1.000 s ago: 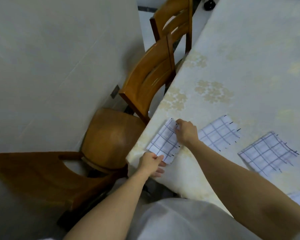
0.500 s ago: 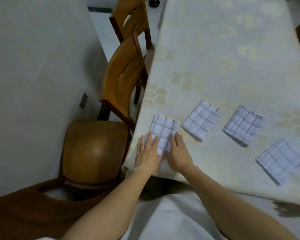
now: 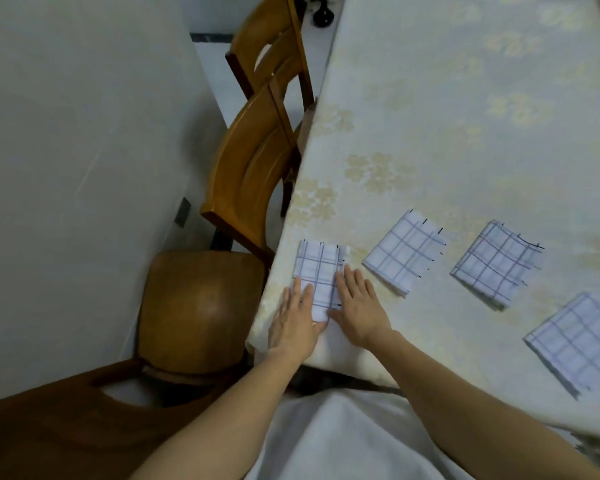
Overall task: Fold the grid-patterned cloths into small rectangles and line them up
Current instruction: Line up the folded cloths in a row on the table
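Several white cloths with a dark grid pattern lie folded into small rectangles in a row on the table (image 3: 465, 116). The leftmost cloth (image 3: 321, 271) sits at the table's near left corner. My left hand (image 3: 297, 320) lies flat with straight fingers on its left edge. My right hand (image 3: 357, 304) lies flat along its right edge. To the right lie a second cloth (image 3: 404, 256), a third cloth (image 3: 496, 268) and a fourth cloth (image 3: 581, 341) near the front edge.
The table wears a cream tablecloth with pale flower prints. Wooden chairs stand along its left side: one chair (image 3: 253, 174) pushed in, another chair back (image 3: 271, 53) behind it, and a chair seat (image 3: 198, 306) by my left arm. A grey wall (image 3: 66, 168) is at the left.
Both hands went from holding the leftmost cloth's ends to lying flat on its two sides. The view has swung right, bringing the fourth cloth into sight.
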Tool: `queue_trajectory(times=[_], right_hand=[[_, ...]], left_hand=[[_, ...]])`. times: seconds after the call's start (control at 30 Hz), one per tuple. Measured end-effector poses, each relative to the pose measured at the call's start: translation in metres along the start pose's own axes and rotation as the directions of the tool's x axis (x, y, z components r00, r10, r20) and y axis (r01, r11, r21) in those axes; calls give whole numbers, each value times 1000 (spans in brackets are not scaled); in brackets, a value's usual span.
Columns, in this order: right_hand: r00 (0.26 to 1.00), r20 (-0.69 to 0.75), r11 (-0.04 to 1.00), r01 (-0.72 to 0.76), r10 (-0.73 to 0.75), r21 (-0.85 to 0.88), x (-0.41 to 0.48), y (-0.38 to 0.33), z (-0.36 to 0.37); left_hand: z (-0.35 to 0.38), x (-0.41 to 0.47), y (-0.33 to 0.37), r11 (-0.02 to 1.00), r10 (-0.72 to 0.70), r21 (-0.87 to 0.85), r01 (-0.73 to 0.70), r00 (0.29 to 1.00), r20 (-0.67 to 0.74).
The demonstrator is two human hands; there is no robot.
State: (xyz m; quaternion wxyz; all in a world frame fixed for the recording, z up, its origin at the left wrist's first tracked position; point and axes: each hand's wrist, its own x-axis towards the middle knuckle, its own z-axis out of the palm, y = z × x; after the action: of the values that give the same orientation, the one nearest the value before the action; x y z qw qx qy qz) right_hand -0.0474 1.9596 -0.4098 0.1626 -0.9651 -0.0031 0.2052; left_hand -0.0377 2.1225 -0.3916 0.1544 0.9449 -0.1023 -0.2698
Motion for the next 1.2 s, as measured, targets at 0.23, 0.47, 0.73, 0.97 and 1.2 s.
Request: queue_trajectory(times=[0.23, 0.47, 0.73, 0.97, 1.2], right_hand=[[996, -88, 990, 28, -16, 135, -1, 1, -4], [999, -3, 990, 50, -50, 134, -5, 6, -15], [890, -387, 970, -225, 243, 91, -15, 54, -33], [944, -259, 977, -180, 205, 118, -30, 88, -30], [943, -281, 971, -120, 177, 207, -39, 114, -33]], left_hand=[[-1, 0, 10, 998, 8, 68, -6, 1000, -23], [-5, 5, 21, 997, -27, 68, 23, 998, 65], [-41, 39, 82, 995, 94, -22, -96, 992, -79], [-34, 90, 140, 992, 53, -115, -43, 995, 80], [-24, 106, 152, 999, -27, -27, 28, 998, 57]])
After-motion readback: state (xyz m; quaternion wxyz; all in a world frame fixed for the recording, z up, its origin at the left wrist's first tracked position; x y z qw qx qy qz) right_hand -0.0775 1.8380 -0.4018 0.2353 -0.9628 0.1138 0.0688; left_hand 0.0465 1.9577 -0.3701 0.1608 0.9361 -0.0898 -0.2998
